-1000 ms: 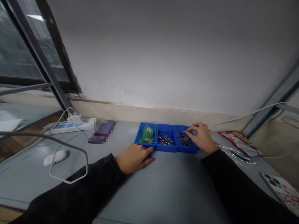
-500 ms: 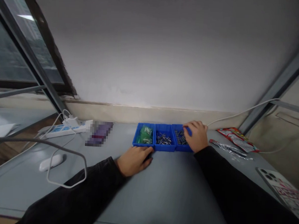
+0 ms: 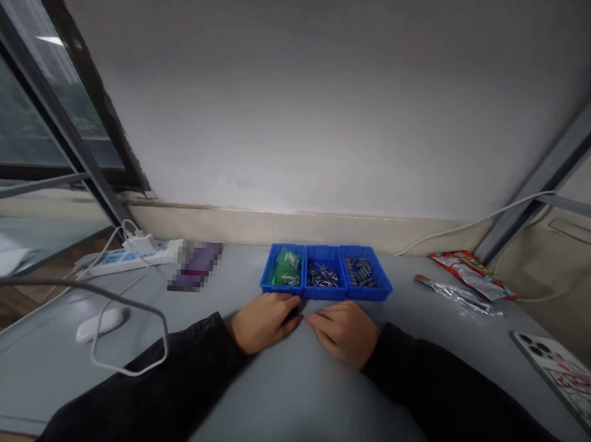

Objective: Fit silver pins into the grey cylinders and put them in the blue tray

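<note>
My left hand rests on the table just in front of the left bin, fingers curled together. Close beside it, my right hand has its fingertips pinched, pointing towards the left hand. Anything in either hand is hidden or too small to name. Behind them stand three blue bins in a row. Small pale cylinders lie on green plastic in the left bin. Thin shiny metal pins fill the middle bin. Dark grey cylinders lie in the right bin.
A white power strip, a pixelated purple item and a white oval case are to the left, with a grey cable looping nearby. Rightward lie a red packet, a clear plastic wrapper and a phone.
My right hand has left the right bin and come down leftward to the table in front of the bins, close to my left hand. The left hand stays nearly where it was.
</note>
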